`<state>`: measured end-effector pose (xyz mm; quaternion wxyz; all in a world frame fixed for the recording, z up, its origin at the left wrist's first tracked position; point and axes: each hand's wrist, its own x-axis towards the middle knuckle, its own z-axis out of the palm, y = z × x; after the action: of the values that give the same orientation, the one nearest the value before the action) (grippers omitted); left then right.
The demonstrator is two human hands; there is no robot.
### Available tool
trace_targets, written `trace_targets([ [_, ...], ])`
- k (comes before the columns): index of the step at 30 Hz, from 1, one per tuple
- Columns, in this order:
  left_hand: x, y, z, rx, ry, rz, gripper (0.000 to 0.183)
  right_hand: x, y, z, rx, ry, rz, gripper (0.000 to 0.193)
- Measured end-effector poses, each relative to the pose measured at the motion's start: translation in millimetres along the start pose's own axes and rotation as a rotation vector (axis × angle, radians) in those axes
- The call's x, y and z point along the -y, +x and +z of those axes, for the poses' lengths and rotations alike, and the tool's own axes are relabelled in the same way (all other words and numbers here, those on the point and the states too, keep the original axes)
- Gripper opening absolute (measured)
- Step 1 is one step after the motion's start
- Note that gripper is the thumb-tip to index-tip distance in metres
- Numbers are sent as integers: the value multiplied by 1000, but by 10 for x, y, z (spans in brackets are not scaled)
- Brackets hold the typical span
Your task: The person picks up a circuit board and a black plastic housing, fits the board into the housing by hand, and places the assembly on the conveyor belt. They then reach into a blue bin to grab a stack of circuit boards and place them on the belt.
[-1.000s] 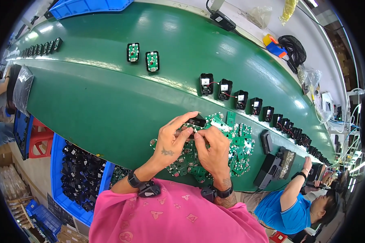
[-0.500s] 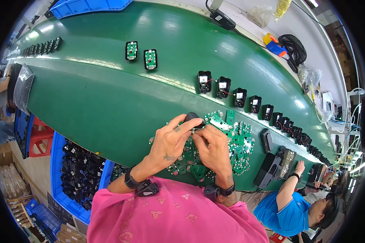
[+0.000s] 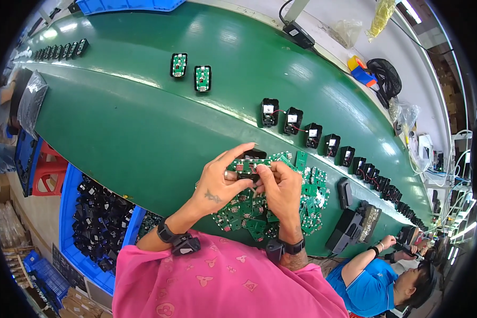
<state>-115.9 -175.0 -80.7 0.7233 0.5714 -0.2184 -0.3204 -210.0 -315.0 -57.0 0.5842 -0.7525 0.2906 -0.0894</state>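
Over the near edge of the green belt, my left hand point(image 3: 212, 185) is closed around a small black housing point(image 3: 255, 153), gripping it at its left end. A green circuit board point(image 3: 240, 166) lies across the housing's near side, its component face showing. My right hand point(image 3: 282, 192) pinches the board's right end between thumb and fingers; the fingertips beneath are partly hidden. Under and beside both hands spreads a heap of loose green circuit boards point(image 3: 314, 193). Farther off on the belt stand two black housings, one point(image 3: 178, 65) left of the other point(image 3: 202, 78), each with a green board in it.
A line of open black housings point(image 3: 269, 112), some linked by red wires, runs to the far right. A dark boxy device point(image 3: 345, 230) sits right of the heap. Blue bin point(image 3: 64, 233) with black parts stands lower left. A co-worker in blue point(image 3: 368, 281) is at right.
The housing in my hands has turned, and the green board on it now faces up into view. My right thumb has moved onto the board's end. The view has shifted slightly.
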Motion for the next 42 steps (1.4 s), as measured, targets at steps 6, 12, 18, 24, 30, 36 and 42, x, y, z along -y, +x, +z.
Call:
trace_targets([
  [6, -28, 34, 71, -46, 156, 54, 59, -30, -74, 133, -134, 162, -252, 14],
  [12, 87, 4, 82, -41, 117, 105, 56, -73, -24, -20, -42, 283, -72, 19],
  [18, 72, 34, 146, -38, 211, 223, 53, -43, -51, -123, 101, 224, -45, 28],
  [24, 42, 27, 180, -105, 465, 281, 51, 4, -113, -106, 101, 68, -88, 24],
  [30, 9, 56, 190, -75, 309, 251, 47, 14, -102, -89, -126, -109, -263, 27],
  [36, 78, 46, 137, 31, -47, 191, 38, 41, -81, -43, -145, -214, -272, 26],
  [42, 169, 87, 184, -88, -6, 46, 25, -106, -63, 77, -196, -121, -229, 24],
])
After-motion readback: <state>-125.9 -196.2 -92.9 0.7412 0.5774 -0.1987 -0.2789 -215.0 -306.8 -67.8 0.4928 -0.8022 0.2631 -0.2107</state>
